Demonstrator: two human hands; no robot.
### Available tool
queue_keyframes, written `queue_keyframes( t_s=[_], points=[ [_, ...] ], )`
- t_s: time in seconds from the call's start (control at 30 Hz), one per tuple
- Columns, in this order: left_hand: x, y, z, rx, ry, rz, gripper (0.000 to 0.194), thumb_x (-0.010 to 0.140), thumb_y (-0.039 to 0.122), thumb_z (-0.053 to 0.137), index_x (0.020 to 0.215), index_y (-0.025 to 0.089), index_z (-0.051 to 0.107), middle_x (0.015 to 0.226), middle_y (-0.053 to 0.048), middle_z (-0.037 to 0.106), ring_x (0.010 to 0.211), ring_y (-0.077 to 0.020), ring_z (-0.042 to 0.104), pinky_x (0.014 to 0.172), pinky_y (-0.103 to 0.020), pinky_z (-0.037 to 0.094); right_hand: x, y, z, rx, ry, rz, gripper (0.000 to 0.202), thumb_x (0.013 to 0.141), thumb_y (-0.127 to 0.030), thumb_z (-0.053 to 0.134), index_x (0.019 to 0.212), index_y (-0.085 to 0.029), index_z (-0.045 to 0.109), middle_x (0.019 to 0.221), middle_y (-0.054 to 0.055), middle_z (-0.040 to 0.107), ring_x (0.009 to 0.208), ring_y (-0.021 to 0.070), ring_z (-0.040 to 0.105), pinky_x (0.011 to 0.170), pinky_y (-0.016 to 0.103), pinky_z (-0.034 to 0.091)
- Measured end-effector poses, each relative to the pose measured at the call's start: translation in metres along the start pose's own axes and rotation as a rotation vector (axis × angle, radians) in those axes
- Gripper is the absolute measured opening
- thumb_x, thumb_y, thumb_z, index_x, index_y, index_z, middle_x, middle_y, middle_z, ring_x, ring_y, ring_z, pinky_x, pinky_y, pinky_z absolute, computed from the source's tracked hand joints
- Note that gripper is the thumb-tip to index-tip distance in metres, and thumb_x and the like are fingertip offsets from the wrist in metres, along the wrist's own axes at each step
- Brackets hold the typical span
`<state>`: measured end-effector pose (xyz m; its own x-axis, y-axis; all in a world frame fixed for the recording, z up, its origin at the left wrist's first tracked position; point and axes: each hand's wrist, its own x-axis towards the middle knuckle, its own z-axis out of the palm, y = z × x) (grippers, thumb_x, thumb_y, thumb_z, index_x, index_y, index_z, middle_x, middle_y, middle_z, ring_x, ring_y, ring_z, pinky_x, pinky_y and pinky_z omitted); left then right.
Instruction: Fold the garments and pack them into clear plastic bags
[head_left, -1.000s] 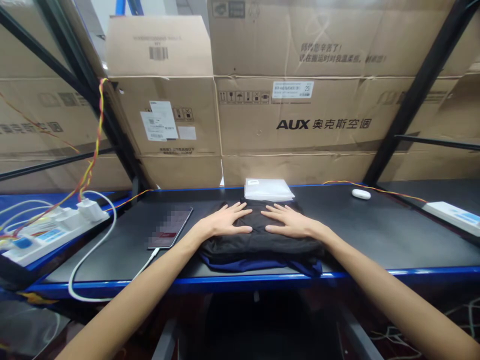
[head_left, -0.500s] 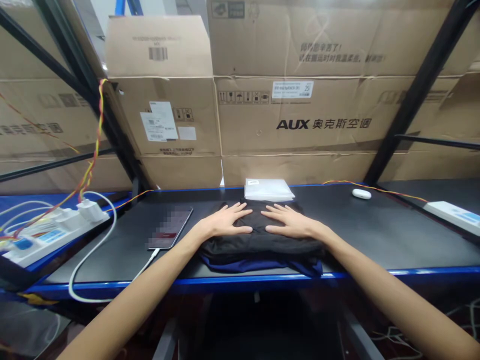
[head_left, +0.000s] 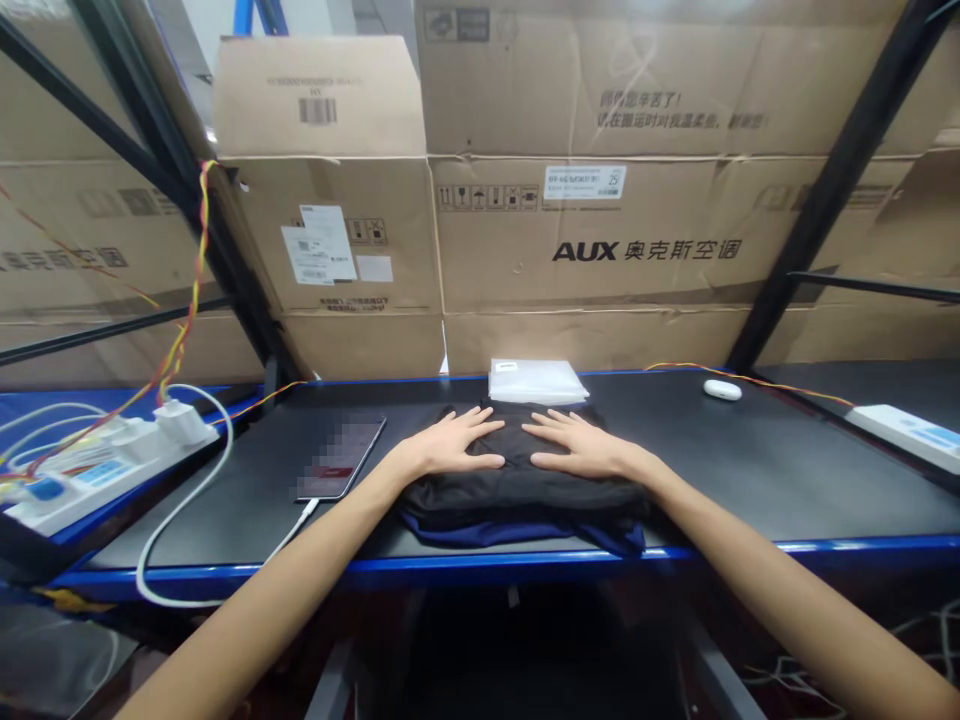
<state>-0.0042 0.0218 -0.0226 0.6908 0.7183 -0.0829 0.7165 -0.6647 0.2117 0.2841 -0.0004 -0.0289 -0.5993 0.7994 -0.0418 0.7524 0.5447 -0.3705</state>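
Observation:
A stack of folded cloth lies at the front middle of the table, with black fabric (head_left: 517, 490) on top and dark blue fabric (head_left: 510, 530) showing beneath along the near edge. My left hand (head_left: 454, 442) rests flat on the left part of the black fabric, fingers spread. On the right part lies my right hand (head_left: 577, 445), palm down with its fingers apart. Neither hand grips anything. Just behind the cloth sits a pile of clear plastic bags (head_left: 536, 381). Whether the black fabric is one garment or more, I cannot tell.
A phone (head_left: 343, 458) on a white cable lies to the left. Power strips stand at the left (head_left: 112, 465) and right (head_left: 911, 432). A small white case (head_left: 722, 390) sits at the back right. Large cardboard boxes (head_left: 585, 280) and black shelf posts rise behind the table (head_left: 750, 480).

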Motion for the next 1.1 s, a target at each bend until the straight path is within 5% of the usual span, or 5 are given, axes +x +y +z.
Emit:
queue_keyframes(
  t_s=[1.1],
  points=[
    [0.0006, -0.0013, 0.0009, -0.005, -0.007, -0.006, 0.082, 0.086, 0.079, 0.039, 0.155, 0.036, 0.024, 0.165, -0.005, 0.009, 0.152, -0.0297, 0.008, 0.120, -0.058, 0.008, -0.0006, -0.0007, -0.0006, 0.004, 0.001, 0.007, 0.082, 0.086, -0.080, 0.039, 0.153, -0.033, 0.033, 0.163, 0.001, 0.020, 0.150, 0.0351, 0.008, 0.122, 0.056, 0.005]
  ],
)
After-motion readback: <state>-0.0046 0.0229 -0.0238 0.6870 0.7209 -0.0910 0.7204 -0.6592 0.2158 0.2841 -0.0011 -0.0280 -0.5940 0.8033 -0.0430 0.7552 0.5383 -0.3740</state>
